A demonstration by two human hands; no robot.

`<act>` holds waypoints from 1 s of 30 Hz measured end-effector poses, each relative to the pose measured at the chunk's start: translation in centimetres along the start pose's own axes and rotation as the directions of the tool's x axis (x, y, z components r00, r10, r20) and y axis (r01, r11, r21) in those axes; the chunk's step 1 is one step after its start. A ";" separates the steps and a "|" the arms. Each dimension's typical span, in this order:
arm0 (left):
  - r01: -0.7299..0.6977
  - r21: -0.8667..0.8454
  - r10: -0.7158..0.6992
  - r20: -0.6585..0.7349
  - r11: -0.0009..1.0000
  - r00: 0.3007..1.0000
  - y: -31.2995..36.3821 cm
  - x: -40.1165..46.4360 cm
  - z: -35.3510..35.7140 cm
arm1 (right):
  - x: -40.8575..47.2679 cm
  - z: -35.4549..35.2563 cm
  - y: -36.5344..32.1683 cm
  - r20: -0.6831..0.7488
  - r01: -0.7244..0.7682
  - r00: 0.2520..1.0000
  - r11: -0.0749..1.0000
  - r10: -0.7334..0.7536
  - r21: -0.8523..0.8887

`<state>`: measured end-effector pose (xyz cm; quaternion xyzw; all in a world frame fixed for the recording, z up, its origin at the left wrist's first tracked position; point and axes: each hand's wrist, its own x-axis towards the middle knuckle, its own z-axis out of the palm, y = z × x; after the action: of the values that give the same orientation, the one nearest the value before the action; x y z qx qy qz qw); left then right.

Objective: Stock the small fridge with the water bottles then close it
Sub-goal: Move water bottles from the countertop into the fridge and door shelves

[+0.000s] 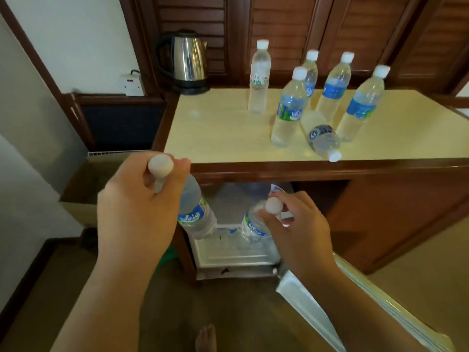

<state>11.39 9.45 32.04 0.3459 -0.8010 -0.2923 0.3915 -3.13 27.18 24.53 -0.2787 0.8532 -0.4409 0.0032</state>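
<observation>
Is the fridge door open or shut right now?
Open. The fridge door is swung out toward the lower right, and the white interior of the fridge shows under the counter.

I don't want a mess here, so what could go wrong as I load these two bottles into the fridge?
1. The lying bottle rests near the countertop's front edge, cap outward; a bump might roll it off.
2. Each hand grips its bottle only near the cap: left hand with the left bottle, right hand with the right bottle. Either could slip or swing.
3. The open fridge door sits beside the right arm and could get knocked.
</observation>
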 end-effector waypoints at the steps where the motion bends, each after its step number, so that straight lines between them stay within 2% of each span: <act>1: -0.015 -0.009 0.016 0.029 1.000 0.999 -0.8 -2.1 0.2 | -1.3 0.0 1.1 -0.005 -0.019 1.000 1.000 0.019 -0.015; 4: 0.012 -0.016 -0.010 0.134 1.000 0.991 -4.1 -7.6 2.0 | -4.6 1.4 4.7 0.021 -0.101 0.995 0.993 0.102 -0.069; 8: 0.151 0.027 -0.153 0.274 0.988 0.950 -10.9 -13.4 6.9 | -8.2 5.6 10.4 0.052 -0.210 0.975 0.973 0.215 -0.090; 15: 0.202 0.126 -0.237 0.434 0.971 0.869 -24.4 -16.9 19.0 | -9.8 16.5 22.8 0.031 -0.285 0.957 0.955 0.288 -0.086; 20: 0.148 0.140 -0.197 0.468 0.979 0.861 -34.3 -16.3 30.2 | -7.0 25.3 31.6 0.045 -0.234 0.971 0.972 0.235 -0.016; 25: 0.089 0.127 -0.136 0.434 0.988 0.890 -41.6 -14.0 40.4 | -2.4 33.4 39.7 -0.037 -0.070 0.997 0.997 0.070 0.019; 30: 0.033 0.022 -0.039 0.361 0.999 0.932 -46.4 -11.6 47.3 | 3.5 39.9 44.5 -0.053 0.070 0.996 0.996 -0.073 -0.049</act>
<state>-7.46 0.50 -31.91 0.3041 -0.8551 -0.3517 0.2295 -17.06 15.86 -32.58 -0.2968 0.8525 -0.4282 -0.0426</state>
